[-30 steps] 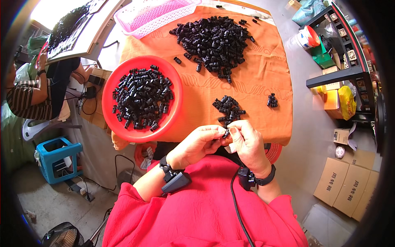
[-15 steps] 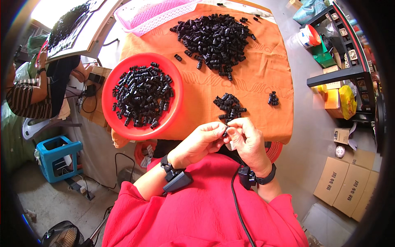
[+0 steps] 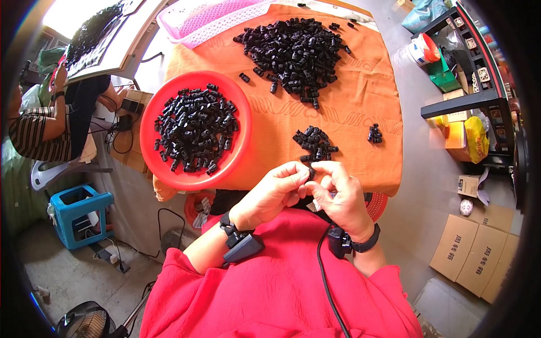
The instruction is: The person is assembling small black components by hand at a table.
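My left hand [image 3: 286,183] is closed in a pinch, thumb against index finger, on a small black plastic piece [image 3: 311,172] that shows only in part. Facing it, my right hand [image 3: 337,194] has its thumb and index finger bent around the same spot, close to the left fingertips. Whether those right fingers grip anything is hidden. Just beyond my fingers lies a small pile of black barrel-shaped plastic pieces [image 3: 315,143] on the orange cloth [image 3: 270,141]. To the left, a red round basin [image 3: 241,143] holds many similar black pieces.
A large heap of black pieces [image 3: 293,56] covers the table's far side, with a pink basket [image 3: 217,25] beside it. A little cluster [image 3: 375,134] sits near the right edge. Left are a blue stool [image 3: 81,217] and another person [image 3: 48,129]; right are a shelf [image 3: 468,104] and cartons [image 3: 473,253].
My fingers have shifted slightly at the pinch; the black piece now shows a little higher, by the left fingertips. The right thumb has moved a little away from it.
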Tool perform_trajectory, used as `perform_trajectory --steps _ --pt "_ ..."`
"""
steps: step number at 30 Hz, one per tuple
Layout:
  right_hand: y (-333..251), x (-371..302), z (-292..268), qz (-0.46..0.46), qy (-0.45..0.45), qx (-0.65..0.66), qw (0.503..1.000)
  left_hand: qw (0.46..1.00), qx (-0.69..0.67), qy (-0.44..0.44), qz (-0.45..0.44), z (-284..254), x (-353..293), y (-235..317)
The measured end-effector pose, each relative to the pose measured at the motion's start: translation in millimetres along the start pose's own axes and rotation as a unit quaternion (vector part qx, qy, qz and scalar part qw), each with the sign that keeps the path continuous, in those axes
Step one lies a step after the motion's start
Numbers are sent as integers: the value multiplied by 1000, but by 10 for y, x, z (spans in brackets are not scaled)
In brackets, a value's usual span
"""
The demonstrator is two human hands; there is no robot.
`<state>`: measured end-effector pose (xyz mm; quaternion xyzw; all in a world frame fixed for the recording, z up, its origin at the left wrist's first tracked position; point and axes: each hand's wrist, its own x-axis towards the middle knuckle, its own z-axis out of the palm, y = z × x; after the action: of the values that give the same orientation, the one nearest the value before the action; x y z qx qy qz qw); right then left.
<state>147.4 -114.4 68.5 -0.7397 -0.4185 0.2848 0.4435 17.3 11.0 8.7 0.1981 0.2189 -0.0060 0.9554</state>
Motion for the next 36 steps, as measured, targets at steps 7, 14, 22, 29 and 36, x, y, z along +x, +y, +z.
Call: perform_trajectory --steps 7,14,22,29,36 --pt "43 32 66 -131 17 -147 980 999 -10 -43 9 -46 13 -11" --pt "89 20 68 -140 37 -38 989 1000 -14 -12 -11 5 -14 5" --pt "84 -3 52 -130 18 -49 990 999 -39 -7 -13 -16 -26 12" --pt "118 9 51 -154 7 -52 987 1000 -8 -22 -6 81 -49 55" --pt "109 6 42 -142 -4 -75 987 1000 8 -8 4 91 -50 65"
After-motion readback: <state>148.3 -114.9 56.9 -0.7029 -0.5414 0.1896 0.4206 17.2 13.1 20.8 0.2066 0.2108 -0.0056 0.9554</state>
